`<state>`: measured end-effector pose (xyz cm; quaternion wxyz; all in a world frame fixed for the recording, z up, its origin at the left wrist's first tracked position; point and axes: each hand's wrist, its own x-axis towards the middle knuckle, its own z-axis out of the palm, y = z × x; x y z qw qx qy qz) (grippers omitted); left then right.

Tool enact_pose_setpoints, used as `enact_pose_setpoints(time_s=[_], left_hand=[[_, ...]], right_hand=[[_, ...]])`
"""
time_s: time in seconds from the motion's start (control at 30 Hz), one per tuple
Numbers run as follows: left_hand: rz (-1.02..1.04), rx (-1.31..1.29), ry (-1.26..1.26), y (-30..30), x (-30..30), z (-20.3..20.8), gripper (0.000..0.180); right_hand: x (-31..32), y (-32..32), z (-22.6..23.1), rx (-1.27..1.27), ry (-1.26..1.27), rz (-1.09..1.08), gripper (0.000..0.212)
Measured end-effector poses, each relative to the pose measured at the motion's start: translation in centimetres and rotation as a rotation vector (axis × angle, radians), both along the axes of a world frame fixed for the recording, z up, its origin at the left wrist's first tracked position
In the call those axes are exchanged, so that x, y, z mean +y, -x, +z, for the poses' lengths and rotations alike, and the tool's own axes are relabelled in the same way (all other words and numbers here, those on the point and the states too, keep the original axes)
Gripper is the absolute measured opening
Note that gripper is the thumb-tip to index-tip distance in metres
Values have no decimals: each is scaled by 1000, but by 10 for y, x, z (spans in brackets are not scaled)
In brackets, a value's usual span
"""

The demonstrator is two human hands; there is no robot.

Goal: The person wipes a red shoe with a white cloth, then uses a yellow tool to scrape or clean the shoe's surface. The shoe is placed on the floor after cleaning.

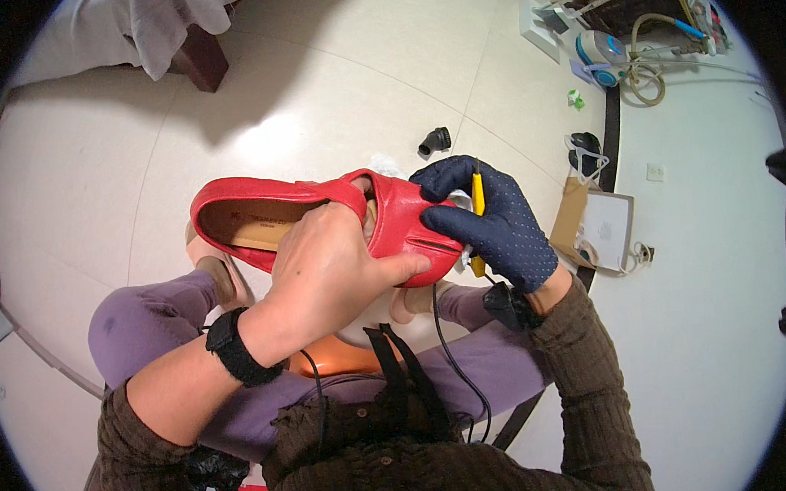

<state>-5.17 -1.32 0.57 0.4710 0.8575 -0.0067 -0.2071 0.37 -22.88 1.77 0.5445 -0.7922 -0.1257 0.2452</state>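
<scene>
A red leather shoe (400,211) is held up in front of me, toe to the right, its tan insole (255,227) showing. My left hand (326,254), bare, grips the strap and upper, with its fingers in the opening and its thumb along the near side. On my right hand (490,217) is a dark blue dotted glove. Its thumb and a finger touch the toe of the shoe, and a thin yellow-handled tool (477,195) is tucked in the same hand. The tool's working end cannot be made out. Crumpled white material (459,207) shows beside the toe.
A black nozzle-like piece (434,141) lies on the tiled floor beyond the shoe. Along the right wall stand an opened cardboard box (589,220) and a blue-white appliance with a hose (601,53). A dark furniture leg (202,59) is far left. Black cables (458,358) hang over my lap.
</scene>
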Motion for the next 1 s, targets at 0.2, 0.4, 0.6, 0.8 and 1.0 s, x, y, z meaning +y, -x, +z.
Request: enact_pose_setpoints(time_s=[0.2, 0.4, 0.6, 0.8, 1.0], left_hand=[[4, -50, -28, 3, -2, -1, 62], [21, -121, -46, 6, -6, -3, 68], [15, -176, -84, 8, -10, -2, 75], [12, -236, -116, 10, -14, -1, 79], [10, -278, -132, 10, -16, 1, 76]], right_hand=[[0, 0, -2, -3, -35, 1, 22], [0, 0, 0, 24, -12, -20, 18], [2, 3, 2, 96, -56, -100, 16], [0, 4, 3, 144, 14, -128, 20], [0, 5, -1, 96, -38, -170, 17]])
